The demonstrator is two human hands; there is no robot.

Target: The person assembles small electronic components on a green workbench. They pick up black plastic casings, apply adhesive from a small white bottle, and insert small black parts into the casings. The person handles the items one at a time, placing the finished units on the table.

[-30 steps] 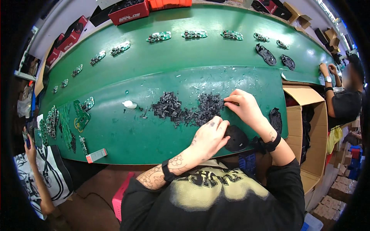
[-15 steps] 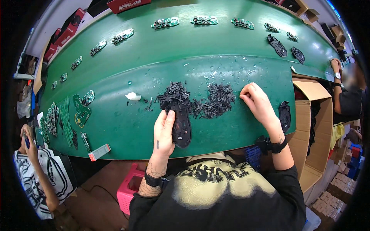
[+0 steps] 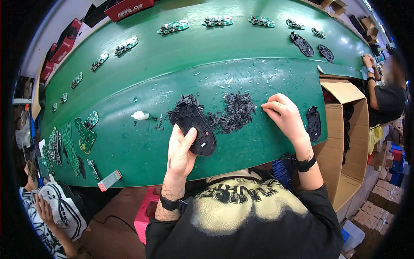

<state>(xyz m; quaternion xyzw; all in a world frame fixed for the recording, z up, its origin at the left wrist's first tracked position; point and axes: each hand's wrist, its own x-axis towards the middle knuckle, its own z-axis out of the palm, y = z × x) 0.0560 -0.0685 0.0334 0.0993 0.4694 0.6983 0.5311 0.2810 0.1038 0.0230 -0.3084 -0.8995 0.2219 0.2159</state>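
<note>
My left hand grips a black plastic mouse shell, tilted with its ribbed inside up and the thumb on its inner face. The shell's far end covers part of a heap of black plastic pieces. To the right of it lies a larger pile of tiny black parts. Just right of this pile, my right hand hovers with thumb and forefinger pinched together; whatever is between the fingertips is too small to make out. Another black shell half rests near the table's right edge.
Green circuit boards stand in a row along the far green table. A small white bottle, green wires and a little box lie left. An open carton adjoins the right edge. Co-workers sit on both sides.
My left hand has turned the mouse shell so that more of its inside faces up. My right hand stays pinched beside the pile, its fingers slightly shifted. The whole view has moved a little.
</note>
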